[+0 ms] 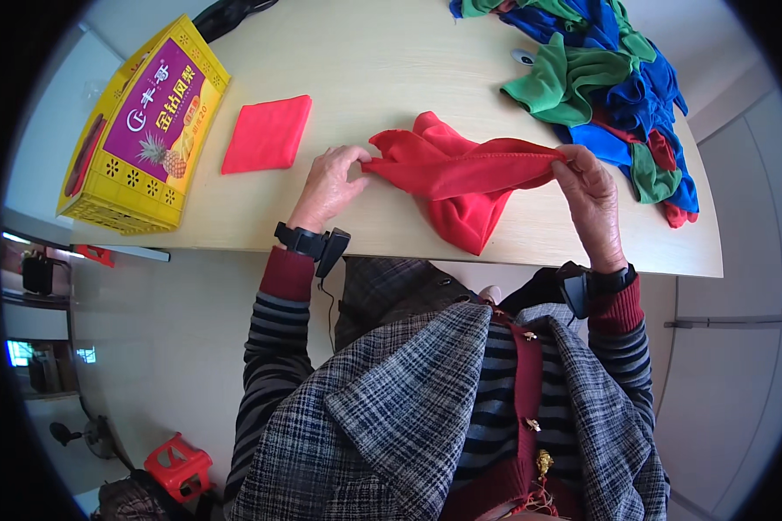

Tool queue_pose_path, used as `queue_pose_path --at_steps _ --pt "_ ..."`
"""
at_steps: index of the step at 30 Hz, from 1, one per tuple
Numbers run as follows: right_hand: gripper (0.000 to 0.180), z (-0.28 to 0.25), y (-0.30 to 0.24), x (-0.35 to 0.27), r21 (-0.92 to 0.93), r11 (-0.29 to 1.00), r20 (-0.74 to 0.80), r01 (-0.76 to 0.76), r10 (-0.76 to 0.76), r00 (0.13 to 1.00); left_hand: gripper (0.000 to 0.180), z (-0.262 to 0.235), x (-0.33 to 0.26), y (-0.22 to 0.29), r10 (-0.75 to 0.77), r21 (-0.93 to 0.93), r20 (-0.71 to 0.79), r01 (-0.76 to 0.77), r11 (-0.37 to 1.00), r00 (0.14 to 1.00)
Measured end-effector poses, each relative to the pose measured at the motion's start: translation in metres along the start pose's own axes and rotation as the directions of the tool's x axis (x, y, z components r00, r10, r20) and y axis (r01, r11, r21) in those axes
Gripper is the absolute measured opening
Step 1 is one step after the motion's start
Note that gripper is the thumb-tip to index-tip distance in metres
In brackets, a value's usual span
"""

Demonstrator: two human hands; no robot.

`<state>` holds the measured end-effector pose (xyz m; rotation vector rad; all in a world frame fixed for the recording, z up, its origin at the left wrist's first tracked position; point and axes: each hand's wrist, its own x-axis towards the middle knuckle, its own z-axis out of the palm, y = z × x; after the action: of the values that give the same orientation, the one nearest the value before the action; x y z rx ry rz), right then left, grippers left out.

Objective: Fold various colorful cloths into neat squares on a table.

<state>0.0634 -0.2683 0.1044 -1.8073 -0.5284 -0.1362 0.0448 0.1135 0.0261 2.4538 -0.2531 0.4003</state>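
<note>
A red cloth (pixel 460 178) is stretched between my hands just over the near part of the table, its hemmed edge drawn almost straight. My left hand (pixel 328 178) pinches the left end of that edge between thumb and finger. At the right end, my right hand (pixel 593 195) grips the other corner with thumb and fingers closed. The rest of the cloth hangs in loose folds below and behind the edge. To the left of it a second red cloth (pixel 267 135) lies folded in a flat square.
A yellow basket (pixel 139 130) with a purple fruit panel stands at the table's left. Crumpled green, blue and red cloths (pixel 613 95) are heaped at the far right, beside a small round white object (pixel 522 57). On the floor, lower left, is a red stool (pixel 178 466).
</note>
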Motion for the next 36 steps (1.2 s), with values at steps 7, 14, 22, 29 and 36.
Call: queue_pose_path --at_steps 7,14,22,29,36 --pt "0.014 -0.005 0.01 -0.004 0.022 0.999 -0.055 -0.036 0.038 0.998 0.018 0.015 0.008 -0.011 -0.143 -0.087 -0.047 0.138 0.987 0.989" --pt "0.012 -0.011 0.026 -0.009 0.119 0.991 -0.125 -0.069 0.084 0.989 0.015 0.011 0.023 -0.012 -0.159 -0.583 -0.048 0.102 0.806 0.986" --pt "0.012 -0.012 0.034 -0.013 0.106 0.989 -0.041 -0.102 0.107 0.993 0.012 0.009 0.059 0.006 0.415 0.038 -0.096 -0.413 0.91 0.905" --pt "0.013 -0.02 0.035 -0.006 0.095 0.992 -0.071 -0.082 0.088 0.994 0.007 -0.01 0.079 0.016 0.059 -0.17 0.274 -0.011 0.985 0.96" --pt "0.02 -0.094 -0.03 0.043 0.182 0.982 -0.154 0.047 -0.019 0.988 0.013 -0.125 0.097 0.062 0.136 -0.345 -0.062 -0.149 0.927 0.989"
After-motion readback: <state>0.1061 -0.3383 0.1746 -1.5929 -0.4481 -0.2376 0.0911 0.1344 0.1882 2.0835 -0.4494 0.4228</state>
